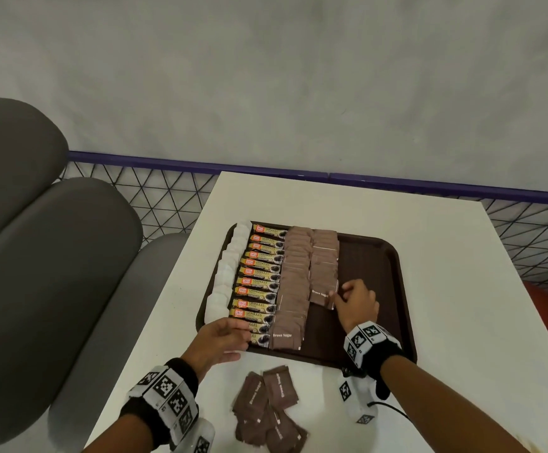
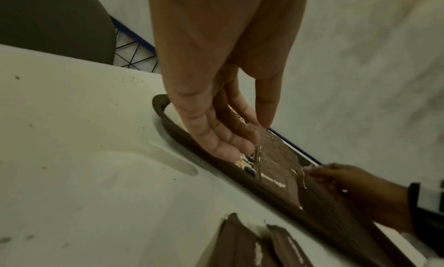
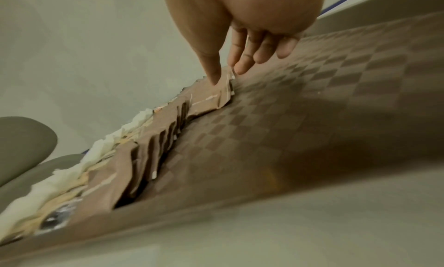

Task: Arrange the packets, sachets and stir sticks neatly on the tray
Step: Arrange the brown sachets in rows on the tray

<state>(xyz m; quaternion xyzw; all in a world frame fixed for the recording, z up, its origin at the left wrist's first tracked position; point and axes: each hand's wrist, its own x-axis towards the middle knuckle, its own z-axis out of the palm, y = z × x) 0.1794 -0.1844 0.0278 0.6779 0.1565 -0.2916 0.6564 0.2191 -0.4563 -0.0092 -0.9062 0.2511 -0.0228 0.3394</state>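
Observation:
A dark brown tray point(image 1: 370, 273) on the white table holds a column of white sachets point(image 1: 225, 276), a column of coffee granule sticks point(image 1: 259, 273) and two columns of brown sugar sachets point(image 1: 293, 282). My right hand point(image 1: 347, 297) pinches the right edge of the nearest sachet point(image 1: 321, 294) in the shorter second column; the right wrist view shows thumb and forefinger of that hand point(image 3: 225, 75) on it. My left hand point(image 1: 230, 331) lies with straight fingers on the nearest coffee sticks at the tray's near left corner, also in the left wrist view point(image 2: 216, 134). Loose brown sugar sachets point(image 1: 269, 407) lie piled on the table before the tray.
The tray's right half point(image 3: 312, 119) is bare and checker-textured. A grey cushioned seat point(image 1: 37, 256) stands to the left of the table. Behind the table point(image 1: 445, 305) runs a wire mesh railing with a purple top rail point(image 1: 168, 165).

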